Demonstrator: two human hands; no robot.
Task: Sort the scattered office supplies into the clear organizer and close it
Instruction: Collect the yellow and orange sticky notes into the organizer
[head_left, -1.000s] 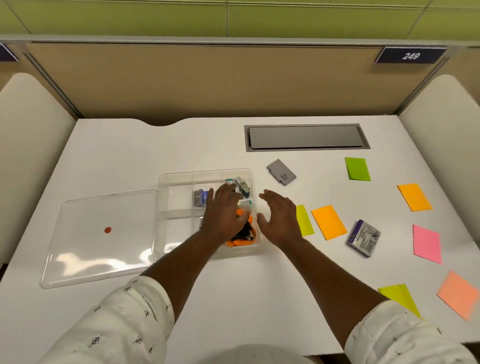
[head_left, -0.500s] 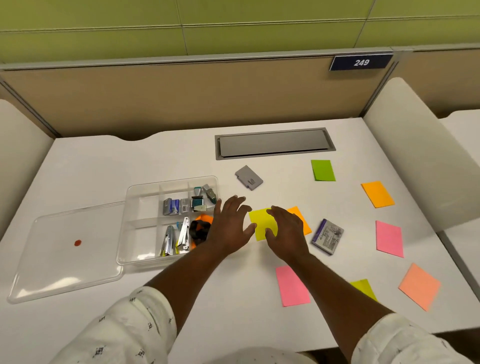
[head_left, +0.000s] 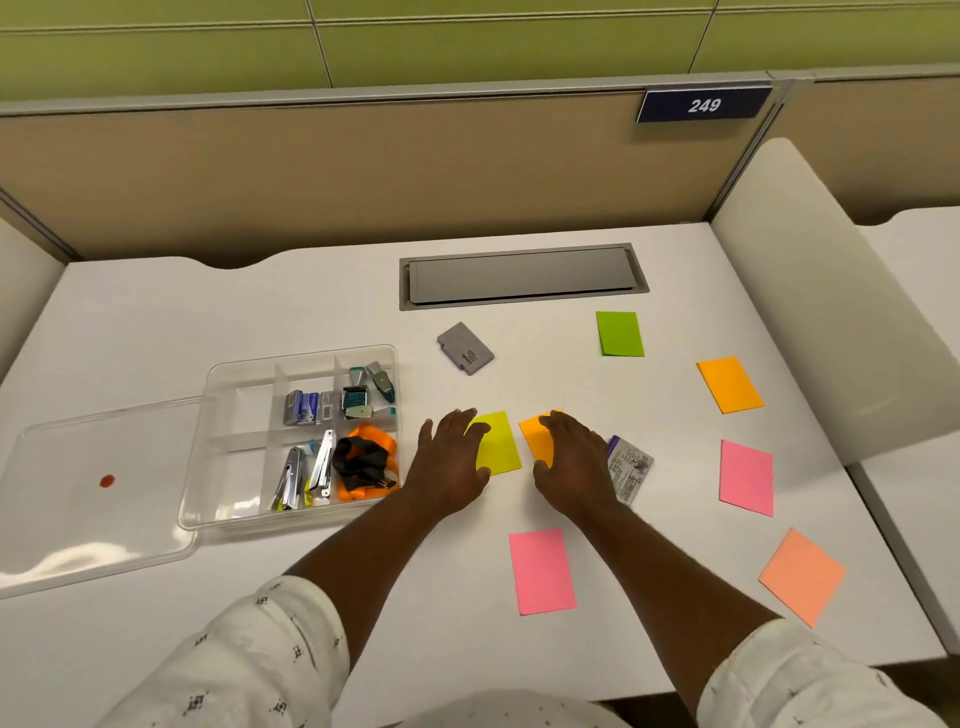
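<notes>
Changed: The left hand (head_left: 449, 467) has come out of the organizer (head_left: 226, 375) and now lies by the yellow note (head_left: 500, 446). The right hand (head_left: 571, 462) has slid onto the orange note (head_left: 535, 434).
Closest: A pink note (head_left: 542, 571) lies flat on the white desk (head_left: 208, 291), nearer than both hands. Nothing touches it.
Left hand: The fingers are spread and flat. The fingertips lie on the left edge of the yellow note and the thumb is by its near corner. It pinches nothing.
Right hand: The fingers are spread and flat on the orange note and hide most of it. It pinches nothing.
Yellow note: It lies between the two hands, just right of the left hand. Its long side runs from near to far, tipped a little. The left hand is the nearer one.
Way to go: The organizer sits left of the left hand, so I think the notes must travel left.
Staple box (head_left: 631, 467): It lies just right of the right hand, partly hidden by it.
Inside the organizer: Staplers, an orange strap (head_left: 371, 441) and small boxes sit in its right cells.
Lid (head_left: 78, 493): It is off and lies flat, right up against the organizer's left side.
Right side: A second pink note (head_left: 746, 477), a peach note (head_left: 802, 576) and a far orange note (head_left: 730, 384) lie well apart from the hands.
Far away: A gray box (head_left: 466, 348), a green note (head_left: 619, 334) and a gray hatch (head_left: 522, 275).
Watch out: Flat paper is thin, so it may slide and not lift.
</notes>
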